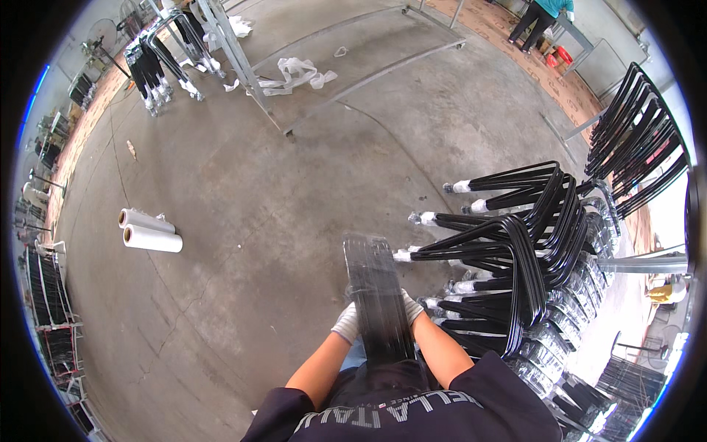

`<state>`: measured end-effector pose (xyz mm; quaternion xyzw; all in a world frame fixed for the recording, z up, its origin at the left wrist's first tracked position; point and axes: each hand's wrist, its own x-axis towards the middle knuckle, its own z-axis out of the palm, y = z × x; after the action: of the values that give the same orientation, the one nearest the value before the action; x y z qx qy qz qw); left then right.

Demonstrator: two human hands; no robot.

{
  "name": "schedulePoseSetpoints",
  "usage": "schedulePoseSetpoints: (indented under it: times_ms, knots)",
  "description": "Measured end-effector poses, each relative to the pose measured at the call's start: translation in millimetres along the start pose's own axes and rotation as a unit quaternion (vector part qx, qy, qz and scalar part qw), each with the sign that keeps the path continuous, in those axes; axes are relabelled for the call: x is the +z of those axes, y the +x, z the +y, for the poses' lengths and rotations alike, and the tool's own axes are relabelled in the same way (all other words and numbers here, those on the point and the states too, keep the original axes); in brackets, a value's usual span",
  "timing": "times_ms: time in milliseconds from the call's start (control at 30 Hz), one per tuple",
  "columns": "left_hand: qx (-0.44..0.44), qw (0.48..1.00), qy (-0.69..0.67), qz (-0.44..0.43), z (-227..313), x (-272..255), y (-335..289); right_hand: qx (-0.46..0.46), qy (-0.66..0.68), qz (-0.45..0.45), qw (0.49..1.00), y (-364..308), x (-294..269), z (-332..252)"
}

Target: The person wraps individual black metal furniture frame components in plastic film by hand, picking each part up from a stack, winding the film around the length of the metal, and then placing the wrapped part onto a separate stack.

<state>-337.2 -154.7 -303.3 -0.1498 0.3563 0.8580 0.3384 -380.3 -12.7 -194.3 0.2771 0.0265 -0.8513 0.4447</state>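
Note:
A long, flat bundle of black tubes (377, 295), wrapped in clear plastic film, stands in front of my body and reaches up from my chest. My left hand (347, 323), in a white striped glove, grips its left side. On the opposite side my right hand (412, 306), gloved the same way, holds the right edge. The fingers of both hands are partly hidden by the bundle. Close to the right of it lies a stack of bent black tube frames (508, 258), their ends wrapped in white and clear film.
Two rolls of white film (152, 239) lie on the concrete floor at left. A metal rack frame (368, 81) stands ahead, with loose white plastic (294, 74) by it. More black frames (637, 140) lean at far right. A person in teal (543, 22) stands in the far background.

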Motion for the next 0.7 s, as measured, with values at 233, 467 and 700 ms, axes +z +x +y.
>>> schedulePoseSetpoints:
  times_ms: [233, 467, 700]
  knots:
    - [-0.056, 0.983, 0.02, 0.171, 51, 35, -29, -0.015, 0.116, 0.107, 0.987, 30, -85, -11]
    - [0.107, 0.968, -0.041, 0.224, 113, 45, -140, -0.155, -0.539, 0.145, 0.815, -32, 42, 29]
    - [0.105, 0.96, 0.219, 0.141, 167, 124, -140, -0.395, -0.446, 0.142, 0.79, -26, -9, 45]
